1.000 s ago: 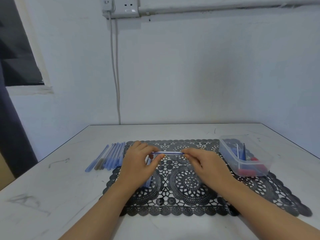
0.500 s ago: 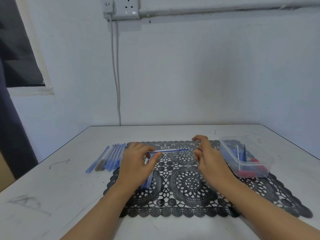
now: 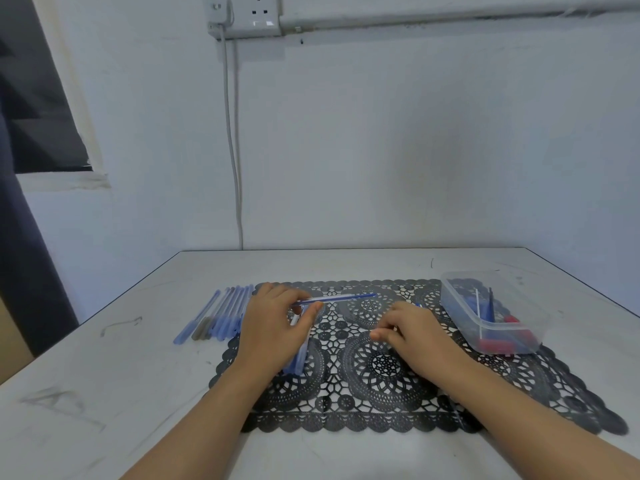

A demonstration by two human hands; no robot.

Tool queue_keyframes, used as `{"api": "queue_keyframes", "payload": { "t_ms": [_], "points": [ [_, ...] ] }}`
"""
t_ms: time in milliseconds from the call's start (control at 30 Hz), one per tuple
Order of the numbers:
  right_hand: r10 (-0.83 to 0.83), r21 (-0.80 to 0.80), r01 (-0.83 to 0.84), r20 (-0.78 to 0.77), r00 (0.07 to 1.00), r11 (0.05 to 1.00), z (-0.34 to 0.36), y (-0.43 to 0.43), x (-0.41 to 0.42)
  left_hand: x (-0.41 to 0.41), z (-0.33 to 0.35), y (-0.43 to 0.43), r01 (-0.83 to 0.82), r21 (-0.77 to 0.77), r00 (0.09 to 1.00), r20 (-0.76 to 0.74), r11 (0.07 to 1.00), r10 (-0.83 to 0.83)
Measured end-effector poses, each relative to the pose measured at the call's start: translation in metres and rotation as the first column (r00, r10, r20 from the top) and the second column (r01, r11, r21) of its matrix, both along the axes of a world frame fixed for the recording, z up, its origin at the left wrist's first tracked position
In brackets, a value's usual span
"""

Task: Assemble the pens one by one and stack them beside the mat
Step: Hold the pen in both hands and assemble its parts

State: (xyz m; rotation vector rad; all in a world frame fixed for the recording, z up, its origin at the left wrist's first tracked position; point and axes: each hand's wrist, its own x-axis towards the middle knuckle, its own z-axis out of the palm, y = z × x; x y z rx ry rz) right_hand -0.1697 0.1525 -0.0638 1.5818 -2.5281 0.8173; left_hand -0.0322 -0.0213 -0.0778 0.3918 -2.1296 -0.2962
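While my left hand (image 3: 273, 327) pinches the pen (image 3: 337, 298) level, right end free for fitting, my right hand (image 3: 412, 332) curls on the mat (image 3: 363, 420); its hold I cannot tell.

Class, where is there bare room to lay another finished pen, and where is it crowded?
Free: table left of the pen row, and behind the mat. Crowded: mat centre, under left hand holding a pen and right hand; box at right.

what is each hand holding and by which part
The left hand pinches a thin blue pen by its left end. The right hand lies curled on the mat; whether it holds anything cannot be told.
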Motion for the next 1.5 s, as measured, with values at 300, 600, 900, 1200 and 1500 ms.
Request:
{"api": "queue_keyframes", "payload": {
  "t_ms": [300,600,900,1200,1500],
  "points": [
    [0.064,0.053,-0.065,0.013,0.998,0.997,-0.005,-0.001,0.001,0.0,0.0,0.001,0.007,0.001,1.0,0.004,1.0,-0.007],
    [0.092,0.03,-0.092,0.013,0.996,0.995,-0.004,0.001,0.002,0.001,0.002,0.003,0.008,0.018,1.0,0.014,1.0,-0.008],
    [-0.09,-0.14,0.092,0.02,0.996,0.986,-0.003,0.003,-0.002,0.002,0.003,0.005,0.007,0.015,1.0,0.017,1.0,-0.007],
    [-0.056,-0.356,-0.073,-0.338,0.94,0.932,-0.001,0.005,0.011,0.001,0.004,0.012,0.049,-0.072,0.999,0.021,0.996,-0.047],
    [0.153,-0.248,-0.252,-0.358,0.921,0.936,-0.006,0.004,0.015,-0.001,0.002,0.013,0.038,-0.115,0.999,0.031,0.993,-0.034]
  ]
}}
